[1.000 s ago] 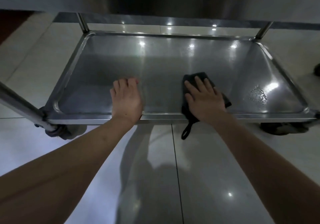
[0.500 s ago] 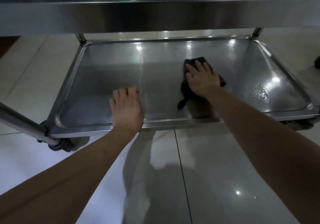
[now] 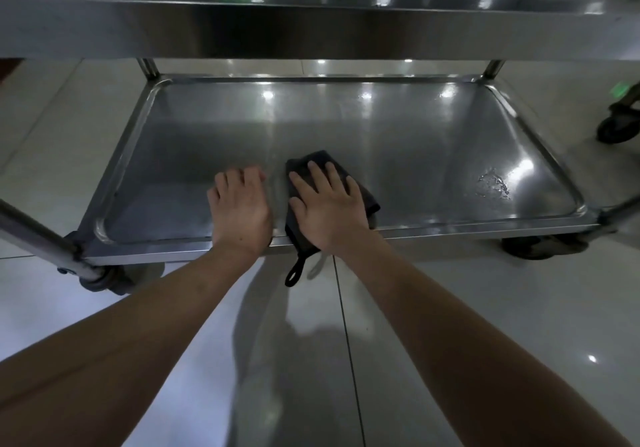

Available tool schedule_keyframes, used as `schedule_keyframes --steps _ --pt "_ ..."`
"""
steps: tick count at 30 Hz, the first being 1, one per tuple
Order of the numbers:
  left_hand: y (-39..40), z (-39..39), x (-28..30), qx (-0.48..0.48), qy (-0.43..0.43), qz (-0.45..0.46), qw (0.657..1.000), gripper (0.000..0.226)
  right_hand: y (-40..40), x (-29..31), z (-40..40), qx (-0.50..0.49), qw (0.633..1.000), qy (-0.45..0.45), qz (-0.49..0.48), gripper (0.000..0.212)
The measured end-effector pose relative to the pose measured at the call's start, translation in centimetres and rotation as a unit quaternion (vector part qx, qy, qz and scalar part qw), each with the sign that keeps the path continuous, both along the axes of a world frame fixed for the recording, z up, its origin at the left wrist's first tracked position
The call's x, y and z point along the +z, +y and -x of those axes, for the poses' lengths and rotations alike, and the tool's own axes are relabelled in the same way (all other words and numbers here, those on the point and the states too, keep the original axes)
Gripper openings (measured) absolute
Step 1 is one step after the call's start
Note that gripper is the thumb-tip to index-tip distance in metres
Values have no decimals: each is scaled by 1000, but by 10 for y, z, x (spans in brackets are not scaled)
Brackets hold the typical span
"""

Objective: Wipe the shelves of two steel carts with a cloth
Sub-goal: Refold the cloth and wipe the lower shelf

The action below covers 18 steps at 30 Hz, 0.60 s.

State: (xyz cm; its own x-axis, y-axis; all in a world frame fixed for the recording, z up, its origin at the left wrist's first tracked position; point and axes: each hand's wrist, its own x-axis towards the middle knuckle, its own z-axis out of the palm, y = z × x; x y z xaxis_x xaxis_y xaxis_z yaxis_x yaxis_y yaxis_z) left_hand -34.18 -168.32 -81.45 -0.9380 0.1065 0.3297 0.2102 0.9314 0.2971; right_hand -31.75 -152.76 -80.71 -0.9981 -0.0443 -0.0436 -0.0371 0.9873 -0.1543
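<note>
While right hand [image 3: 327, 209] presses cloth [image 3: 304, 169] flat, fingers spread, at shelf's [image 3: 398, 142] near edge, left hand [image 3: 240, 209] rests beside it, fingers loosely together. Step: wiping bottom shelf. Next, likely: sweep cloth toward wet patch [image 3: 493, 185] at shelf's right end.

Dim, cool overall. Small ceiling-light glare spots dot the lower shelf [image 3: 346, 128], strongest at 3 o'clock beside a wet patch [image 3: 493, 183]. Upper shelf [image 3: 311, 31] reflections smeared at 12 o'clock. Soft arm shadows on glossy floor [image 3: 450, 308] at 6 o'clock. Wide-angle bowing at edges; mild softness throughout.
</note>
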Motion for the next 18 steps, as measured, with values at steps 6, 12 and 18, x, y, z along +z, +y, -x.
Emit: schedule_keyframes --steps 6,12,18 --pt "-1 2 0 7 6 -14 1000 39 71 -2 -13 -55 998 16 -22 63" --pt "3 3 -2 17 16 -11 1000 39 95 2 -18 -95 994 -17 -43 59" --pt "3 2 -1 2 9 -13 1000 45 26 3 -7 -61 998 -3 -19 61"
